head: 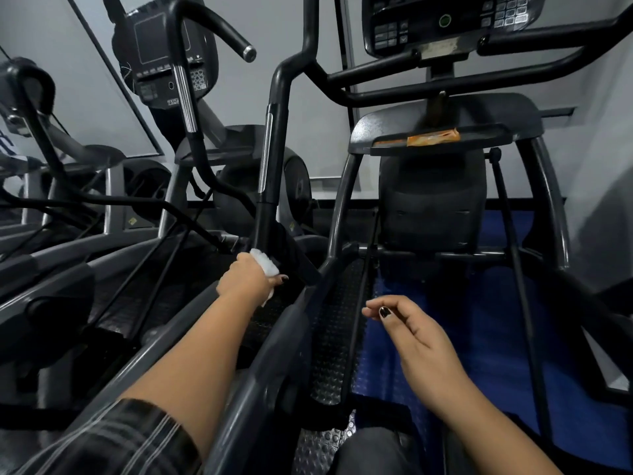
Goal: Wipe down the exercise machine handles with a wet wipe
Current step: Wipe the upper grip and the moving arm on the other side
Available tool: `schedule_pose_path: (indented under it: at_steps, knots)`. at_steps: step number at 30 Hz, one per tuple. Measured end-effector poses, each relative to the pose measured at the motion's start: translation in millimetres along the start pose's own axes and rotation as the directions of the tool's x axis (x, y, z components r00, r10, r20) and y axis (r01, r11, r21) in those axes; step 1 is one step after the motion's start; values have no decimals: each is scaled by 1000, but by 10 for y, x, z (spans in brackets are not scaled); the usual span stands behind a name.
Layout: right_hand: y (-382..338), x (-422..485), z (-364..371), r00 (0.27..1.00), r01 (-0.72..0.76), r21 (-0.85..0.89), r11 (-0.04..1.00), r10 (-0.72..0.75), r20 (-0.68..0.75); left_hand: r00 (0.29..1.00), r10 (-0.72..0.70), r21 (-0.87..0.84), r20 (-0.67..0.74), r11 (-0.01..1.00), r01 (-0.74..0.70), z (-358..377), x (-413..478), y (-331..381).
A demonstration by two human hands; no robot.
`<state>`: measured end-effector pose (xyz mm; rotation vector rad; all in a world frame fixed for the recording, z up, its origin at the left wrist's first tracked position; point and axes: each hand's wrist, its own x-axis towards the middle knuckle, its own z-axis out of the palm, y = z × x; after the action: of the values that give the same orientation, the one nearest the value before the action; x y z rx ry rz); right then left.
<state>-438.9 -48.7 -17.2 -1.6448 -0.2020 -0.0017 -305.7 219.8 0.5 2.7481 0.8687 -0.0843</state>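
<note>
My left hand (247, 278) grips a white wet wipe (264, 263) and presses it against the low end of the black moving handle bar (270, 159) of the exercise machine, near its base. That bar rises and bends toward the top middle. My right hand (407, 329) hovers apart from the machine at lower right, fingers loosely curled and holding nothing. The fixed handlebars (411, 89) run under the console (445, 22) at the upper right.
An orange packet (433, 138) lies on the machine's tray (387, 145). Studded foot pedals (337, 323) sit between my arms. A second machine with its own console (161, 56) stands to the left. Blue matting (486, 337) covers the floor on the right.
</note>
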Motion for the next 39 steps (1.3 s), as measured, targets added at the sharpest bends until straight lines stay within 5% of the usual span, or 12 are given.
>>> schedule_pose_path:
  at_steps: [6,9,16,21,30,35,39]
  knots:
    - [-37,89,97,1000,12,25,1000,-12,13,997,63,214,43,974,-70,150,-78,-109]
    - [-5,117,112,1000,21,19,1000,-21,6,986,113,281,-120,957,-75,218,-112,-40]
    - [62,209,63,1000,22,20,1000,-21,-15,936,80,-60,-343,993,-106,155,145,202]
    - [152,265,78,1000,8,12,1000,-8,-3,866,170,-83,-471,968,-235,-9,371,448]
    - [199,156,80,999,-43,11,999,43,-3,912,184,-246,-366,926,-285,-229,532,510]
    - [158,-10,78,999,-42,-12,999,42,-6,981,138,-307,-140,936,-175,-121,457,267]
    - [80,-171,73,1000,-31,-17,999,31,1,961,259,-301,99,928,-219,-36,338,-65]
